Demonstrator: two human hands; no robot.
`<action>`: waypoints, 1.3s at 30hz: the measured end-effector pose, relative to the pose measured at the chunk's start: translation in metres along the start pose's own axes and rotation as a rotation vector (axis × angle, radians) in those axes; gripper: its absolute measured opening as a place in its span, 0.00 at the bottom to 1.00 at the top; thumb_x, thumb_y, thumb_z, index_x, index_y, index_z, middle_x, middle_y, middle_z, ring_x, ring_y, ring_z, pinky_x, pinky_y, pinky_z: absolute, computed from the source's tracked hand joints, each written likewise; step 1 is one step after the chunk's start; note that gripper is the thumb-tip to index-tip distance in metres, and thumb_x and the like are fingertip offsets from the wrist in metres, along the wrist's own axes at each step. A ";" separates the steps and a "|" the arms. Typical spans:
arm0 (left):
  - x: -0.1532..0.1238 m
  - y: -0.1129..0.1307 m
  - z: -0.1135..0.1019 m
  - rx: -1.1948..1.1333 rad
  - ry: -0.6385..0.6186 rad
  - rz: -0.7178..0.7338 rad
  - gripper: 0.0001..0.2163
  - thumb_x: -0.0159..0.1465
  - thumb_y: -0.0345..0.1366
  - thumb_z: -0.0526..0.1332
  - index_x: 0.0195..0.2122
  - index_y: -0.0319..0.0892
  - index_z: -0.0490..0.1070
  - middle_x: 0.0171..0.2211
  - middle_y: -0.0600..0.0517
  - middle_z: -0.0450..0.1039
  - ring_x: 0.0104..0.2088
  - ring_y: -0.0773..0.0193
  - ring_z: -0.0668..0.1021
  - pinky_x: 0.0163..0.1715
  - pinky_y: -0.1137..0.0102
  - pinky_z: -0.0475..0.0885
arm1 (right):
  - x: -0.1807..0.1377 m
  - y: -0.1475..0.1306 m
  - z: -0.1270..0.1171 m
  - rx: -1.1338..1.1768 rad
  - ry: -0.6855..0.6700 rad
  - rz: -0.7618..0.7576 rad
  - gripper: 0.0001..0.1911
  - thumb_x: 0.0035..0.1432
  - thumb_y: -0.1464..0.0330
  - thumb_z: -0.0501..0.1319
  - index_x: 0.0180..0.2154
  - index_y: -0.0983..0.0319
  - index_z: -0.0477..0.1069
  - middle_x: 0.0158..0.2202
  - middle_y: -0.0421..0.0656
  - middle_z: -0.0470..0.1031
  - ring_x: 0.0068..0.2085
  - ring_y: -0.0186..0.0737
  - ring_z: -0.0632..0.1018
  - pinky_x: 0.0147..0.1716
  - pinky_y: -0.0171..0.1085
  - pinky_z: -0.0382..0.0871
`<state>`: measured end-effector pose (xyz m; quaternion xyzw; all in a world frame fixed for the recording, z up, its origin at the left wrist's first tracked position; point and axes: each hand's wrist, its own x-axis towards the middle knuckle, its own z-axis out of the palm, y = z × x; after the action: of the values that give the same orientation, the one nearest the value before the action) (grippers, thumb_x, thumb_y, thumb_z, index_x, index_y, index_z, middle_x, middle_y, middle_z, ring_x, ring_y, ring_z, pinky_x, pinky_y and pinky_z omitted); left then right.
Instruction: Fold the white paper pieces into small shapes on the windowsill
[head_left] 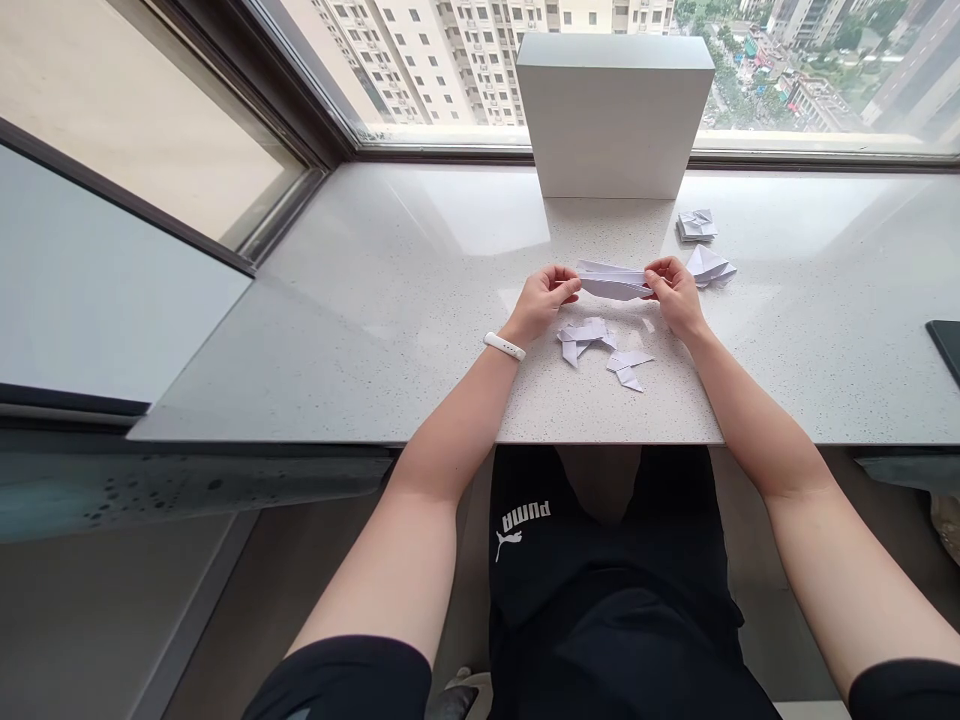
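A folded sheet of white paper (613, 284) is stretched between my two hands, a little above the counter. My left hand (541, 300), with a white band on the wrist, pinches its left end. The right end is gripped between the thumb and fingers of my right hand (673, 292). Closer to me lie two folded white paper pieces, one bent like an arch (586, 336) and one angular (628, 366). Just beyond my right hand rest a pointed folded paper (709, 267) and a small stack of folded paper squares (697, 224).
The speckled white counter (360, 330) runs along the window, its front edge close to my legs. A white box (616, 125) stands upright against the glass. At the far right edge lies a dark flat object (946, 345).
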<state>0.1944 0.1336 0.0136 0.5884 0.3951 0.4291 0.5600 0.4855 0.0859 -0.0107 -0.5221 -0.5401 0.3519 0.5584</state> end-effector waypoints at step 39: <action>0.004 0.001 -0.002 -0.175 0.092 -0.075 0.17 0.67 0.36 0.86 0.41 0.46 0.77 0.44 0.50 0.86 0.50 0.57 0.89 0.60 0.57 0.89 | -0.002 -0.003 -0.001 0.167 -0.094 0.069 0.35 0.61 0.30 0.81 0.52 0.49 0.85 0.51 0.42 0.90 0.51 0.47 0.91 0.62 0.51 0.93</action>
<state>0.1939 0.1380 0.0151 0.5017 0.4032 0.4673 0.6061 0.4855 0.0828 -0.0085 -0.4748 -0.5162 0.4388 0.5618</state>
